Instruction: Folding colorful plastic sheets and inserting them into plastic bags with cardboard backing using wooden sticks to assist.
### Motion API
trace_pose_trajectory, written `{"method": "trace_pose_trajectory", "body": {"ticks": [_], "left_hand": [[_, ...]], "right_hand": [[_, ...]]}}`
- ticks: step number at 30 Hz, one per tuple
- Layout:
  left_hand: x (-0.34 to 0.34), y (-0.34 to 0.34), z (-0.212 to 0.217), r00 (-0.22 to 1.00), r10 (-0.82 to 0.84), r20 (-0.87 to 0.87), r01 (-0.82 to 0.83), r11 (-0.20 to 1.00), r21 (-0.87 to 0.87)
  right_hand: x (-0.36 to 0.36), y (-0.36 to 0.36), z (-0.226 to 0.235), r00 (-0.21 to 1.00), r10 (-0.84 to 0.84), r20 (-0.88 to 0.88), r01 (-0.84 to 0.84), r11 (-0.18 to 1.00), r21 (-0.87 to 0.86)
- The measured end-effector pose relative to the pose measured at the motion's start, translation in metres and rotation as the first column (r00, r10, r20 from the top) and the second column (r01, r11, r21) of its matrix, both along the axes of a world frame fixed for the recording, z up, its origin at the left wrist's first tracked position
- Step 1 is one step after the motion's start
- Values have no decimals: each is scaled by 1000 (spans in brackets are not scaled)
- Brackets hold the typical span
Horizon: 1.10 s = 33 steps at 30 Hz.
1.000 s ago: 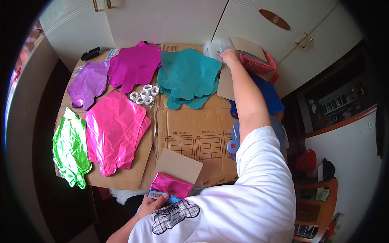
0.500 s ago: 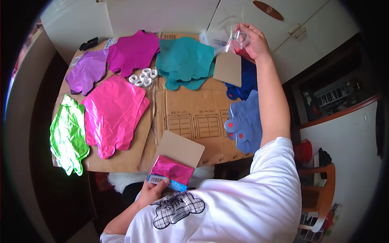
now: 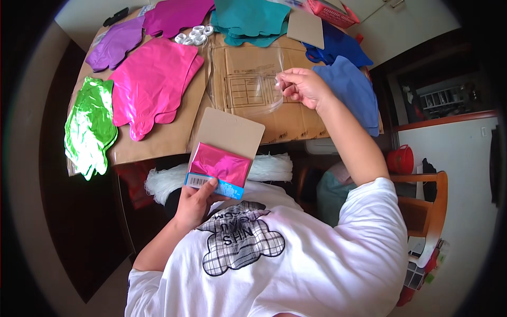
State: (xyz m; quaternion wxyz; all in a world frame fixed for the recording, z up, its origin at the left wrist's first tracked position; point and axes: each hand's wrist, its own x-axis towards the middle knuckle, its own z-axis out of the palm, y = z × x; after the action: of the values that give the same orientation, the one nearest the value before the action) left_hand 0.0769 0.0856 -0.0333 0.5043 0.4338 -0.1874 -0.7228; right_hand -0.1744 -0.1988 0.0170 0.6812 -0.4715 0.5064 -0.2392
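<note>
My left hand grips a cardboard card near the table's front edge, thumb on top. Folded pink foil, shiny and flat, lies against that card above a blue printed strip with a barcode. Over the middle of the table, my right hand pinches the edge of a clear plastic bag between thumb and fingers. The bag is thin and see-through, so its far outline is hard to make out.
Flat foil balloons lie around the cardboard-covered table: green, pink, purple, magenta, teal, dark blue and light blue. White ribbon rolls, a blank card and a red basket stand farther back.
My right hand has come from the far right corner to mid-table with the clear bag. The left hand keeps hold of the card with the pink foil. The whole view has tilted downward.
</note>
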Motion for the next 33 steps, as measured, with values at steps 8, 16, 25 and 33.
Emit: {"method": "trace_pose_trajectory", "body": {"ticks": [8, 16, 25, 33], "left_hand": [[-6, 2, -1, 995, 9, -95, -12, 999, -32], [-5, 6, 2, 996, 18, -91, -19, 1000, -12], [-6, 5, 3, 997, -36, -67, 34, 999, -32], [-14, 0, 1, 991, -107, -74, 105, 994, -37]], "right_hand": [[5, 22, 11, 976, 34, -213, -41, 999, -27], [-7, 71, 23, 825, -258, -504, -377, 413, -829], [27, 56, -19, 849, -55, -526, -522, 64, -850], [-6, 35, -3, 795, 68, -603, -594, 290, -750]]}}
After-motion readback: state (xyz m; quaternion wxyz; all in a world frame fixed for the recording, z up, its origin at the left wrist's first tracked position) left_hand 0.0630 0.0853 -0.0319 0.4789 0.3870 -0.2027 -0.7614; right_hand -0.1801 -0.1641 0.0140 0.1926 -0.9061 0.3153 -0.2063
